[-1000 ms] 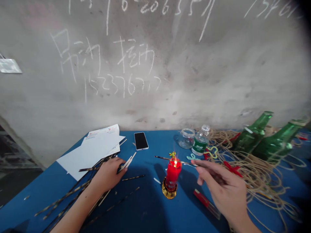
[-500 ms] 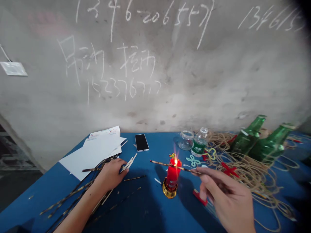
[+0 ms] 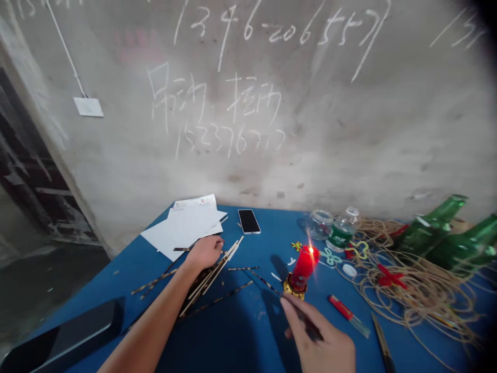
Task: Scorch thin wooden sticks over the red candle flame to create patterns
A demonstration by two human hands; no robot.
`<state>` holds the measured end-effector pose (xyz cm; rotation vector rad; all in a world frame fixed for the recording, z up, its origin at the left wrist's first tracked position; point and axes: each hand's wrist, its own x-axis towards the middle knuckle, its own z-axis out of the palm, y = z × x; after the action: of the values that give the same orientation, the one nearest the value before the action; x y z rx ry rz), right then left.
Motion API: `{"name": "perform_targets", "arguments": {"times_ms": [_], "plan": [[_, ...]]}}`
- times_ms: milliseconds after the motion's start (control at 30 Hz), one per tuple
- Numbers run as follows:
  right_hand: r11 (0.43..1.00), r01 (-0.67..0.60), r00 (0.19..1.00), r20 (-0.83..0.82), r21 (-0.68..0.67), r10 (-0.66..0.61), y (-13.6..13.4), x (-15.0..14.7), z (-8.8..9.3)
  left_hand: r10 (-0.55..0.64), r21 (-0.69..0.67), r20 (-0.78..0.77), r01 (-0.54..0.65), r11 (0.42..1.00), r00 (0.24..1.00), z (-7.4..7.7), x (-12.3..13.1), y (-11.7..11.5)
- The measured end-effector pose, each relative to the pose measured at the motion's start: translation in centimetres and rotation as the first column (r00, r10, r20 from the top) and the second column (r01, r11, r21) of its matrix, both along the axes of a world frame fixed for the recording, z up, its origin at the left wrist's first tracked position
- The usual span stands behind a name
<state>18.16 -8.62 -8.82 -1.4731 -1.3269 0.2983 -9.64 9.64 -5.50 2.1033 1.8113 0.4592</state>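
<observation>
My right hand (image 3: 316,344) sits at the lower edge of the view, pinching a thin dark-and-gold striped stick (image 3: 272,290). The stick runs up and left past the gold base (image 3: 293,287) of a burning red candle (image 3: 305,265), with its tip clear of the flame. My left hand (image 3: 205,253) rests curled on the blue table (image 3: 248,331) beside a loose bunch of pale and striped sticks (image 3: 212,282). One dark stick pokes out from under those fingers. Whether the hand grips it is hidden.
White papers (image 3: 186,225) and a smartphone (image 3: 248,221) lie at the back. Right of the candle are a glass jar (image 3: 320,224), a water bottle (image 3: 340,231), green bottles (image 3: 430,228), coiled twine (image 3: 411,290), a red utility knife (image 3: 341,306) and a dark slab (image 3: 66,331).
My right hand has dropped toward me, swinging the stick from above the flame to low beside the candle base. The whole view has shifted left, bringing a dark slab into sight.
</observation>
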Motion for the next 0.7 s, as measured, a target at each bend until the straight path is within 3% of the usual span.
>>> {"name": "perform_targets", "arguments": {"times_ms": [100,333,700], "plan": [[0.993,-0.095,0.992,0.081,-0.073,0.101,1.9,-1.3,0.4,-0.008,-0.002,0.032,0.008,1.000,0.999,0.0,-0.5,0.0],[0.993,-0.013,0.969,0.242,-0.116,0.041,4.4,-3.4,0.3,-0.006,-0.009,0.080,0.006,1.000,0.997,-0.1,-1.5,0.4],[0.938,-0.080,0.824,0.507,-0.337,0.253,2.4,-4.5,-0.2,-0.112,-0.001,0.094,0.113,0.994,0.989,-0.5,-0.9,-0.4]]}}
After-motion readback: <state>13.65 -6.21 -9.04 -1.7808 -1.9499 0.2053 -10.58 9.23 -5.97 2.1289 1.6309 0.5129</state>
